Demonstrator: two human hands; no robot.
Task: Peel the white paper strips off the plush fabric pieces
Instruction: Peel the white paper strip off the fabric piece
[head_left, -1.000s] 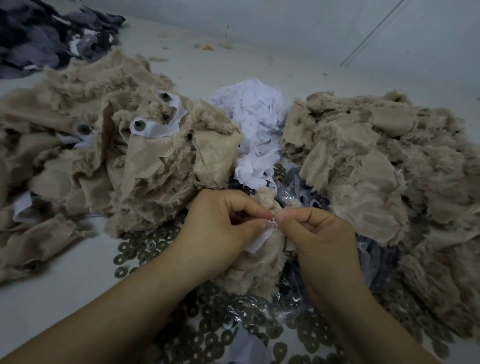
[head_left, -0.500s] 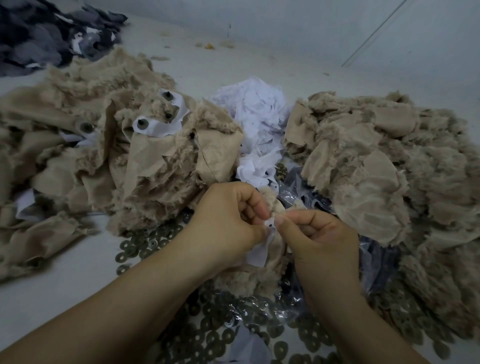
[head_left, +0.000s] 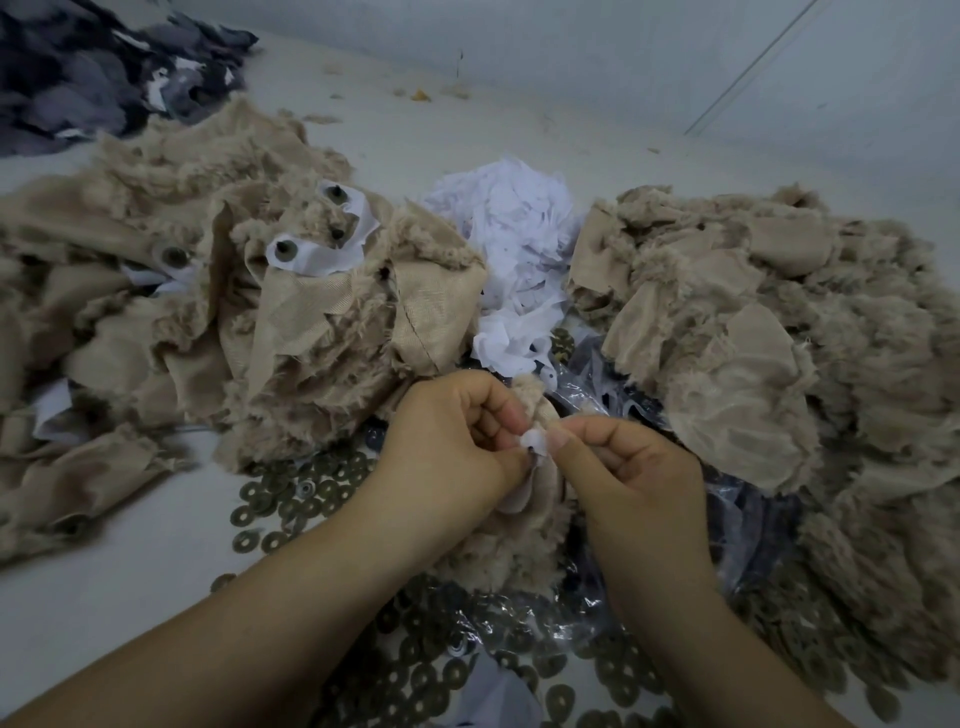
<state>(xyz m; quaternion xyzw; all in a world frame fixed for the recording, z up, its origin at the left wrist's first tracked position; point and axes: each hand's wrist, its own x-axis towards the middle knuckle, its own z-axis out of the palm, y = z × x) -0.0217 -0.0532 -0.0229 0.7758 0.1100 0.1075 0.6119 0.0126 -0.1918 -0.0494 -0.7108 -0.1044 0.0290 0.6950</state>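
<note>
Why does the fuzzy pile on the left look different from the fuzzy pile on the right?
The left pile of plush pieces still shows white paper strips with dark round studs; the right pile of plush pieces shows none. The left pile spreads wide and reaches toward the dark grey fabric heap; the right pile sits beside the heap of white paper scraps. Both are the same beige, fuzzy fabric with a smooth backing, jumbled loosely on the table.

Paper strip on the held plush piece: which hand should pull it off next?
Right. The right hand already pinches the white paper strip at its fingertips, while the left hand grips the plush piece, anchoring it.
</note>
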